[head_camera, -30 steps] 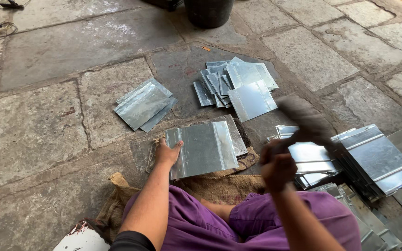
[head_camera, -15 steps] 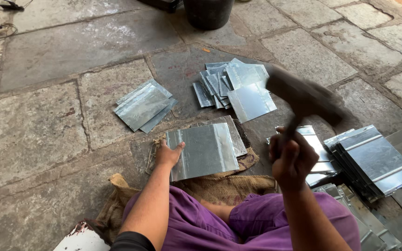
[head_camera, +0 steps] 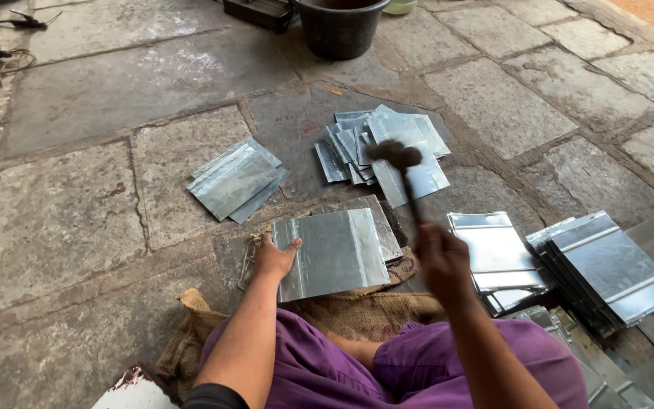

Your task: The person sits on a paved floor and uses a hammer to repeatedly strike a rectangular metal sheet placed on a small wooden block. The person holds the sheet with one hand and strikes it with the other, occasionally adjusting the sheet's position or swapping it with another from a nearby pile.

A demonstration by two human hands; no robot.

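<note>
On the stone floor (head_camera: 77, 227) lies burlap (head_camera: 357, 310) with a metal sheet (head_camera: 334, 254) on it. The left hand (head_camera: 274, 257) presses the sheet's left edge, fingers flat. The right hand (head_camera: 442, 261) grips a raised, blurred hammer (head_camera: 399, 163).

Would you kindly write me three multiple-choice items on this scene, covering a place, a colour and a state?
1. Where does the left hand rest?
A. on the left edge of the metal sheet
B. on the bucket
C. on the burlap sack

2. What colour are the person's trousers?
A. green
B. purple
C. white

3. How is the hammer held?
A. lying on the stone floor
B. raised in the right hand
C. tucked under the sheets

Answers: 1 A, the fingers press the sheet's left edge; 2 B, the cloth over the knees is purple; 3 B, its blurred head hangs above the floor.
</note>
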